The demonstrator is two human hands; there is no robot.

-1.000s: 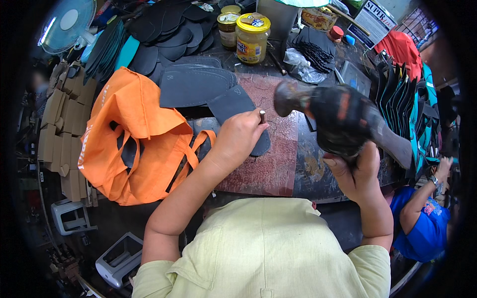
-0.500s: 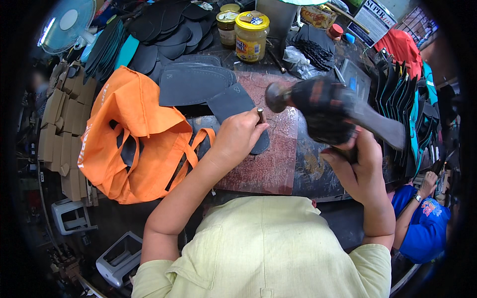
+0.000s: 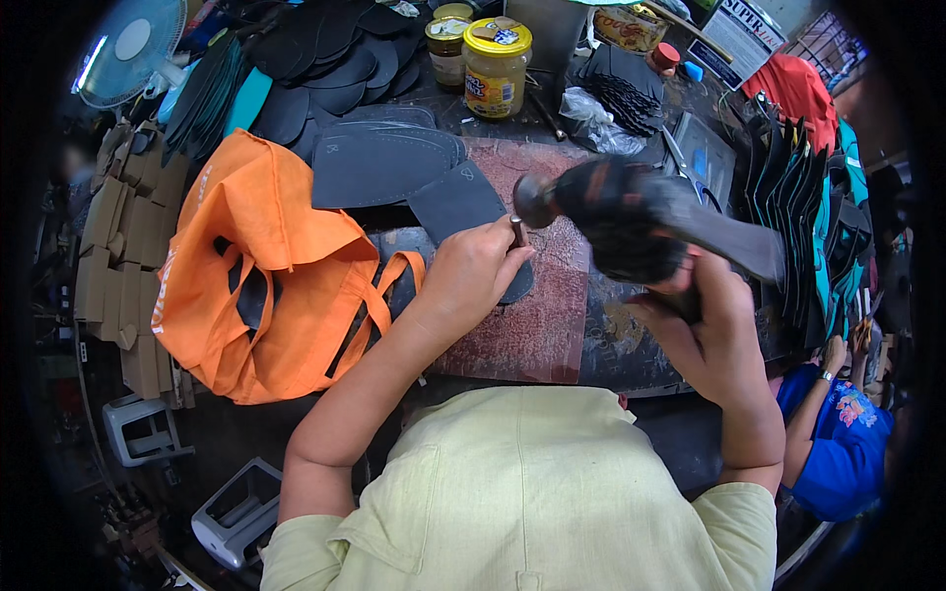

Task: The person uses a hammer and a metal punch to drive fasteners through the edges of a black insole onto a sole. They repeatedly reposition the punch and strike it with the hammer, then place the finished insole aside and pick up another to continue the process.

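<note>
My left hand (image 3: 471, 268) is closed round a metal punch (image 3: 517, 230), its top end poking up between thumb and fingers. Under that hand lies a dark sole-shaped piece (image 3: 519, 280) on a reddish-brown board (image 3: 550, 325); the punch's lower tip is hidden. In my right hand (image 3: 705, 340) is a hammer (image 3: 631, 219) with a dark-wrapped head, blurred by motion. Its round face is close to the top of the punch, apparently just to the right of it. Beyond my left hand, a marked dark cut piece (image 3: 457, 200) overlaps larger stitched-edge pieces (image 3: 379, 163).
An orange cloth bag (image 3: 281, 281) sits left of the board. Jars (image 3: 496, 74) stand at the back, beside stacked dark soles (image 3: 345, 59). More dark and teal pieces (image 3: 788, 202) line the right side. A person in blue (image 3: 838, 453) works at the lower right.
The hammer has moved a little left and nearer the punch, with my right hand following. My left hand keeps its place. The other person's hand has shifted.
</note>
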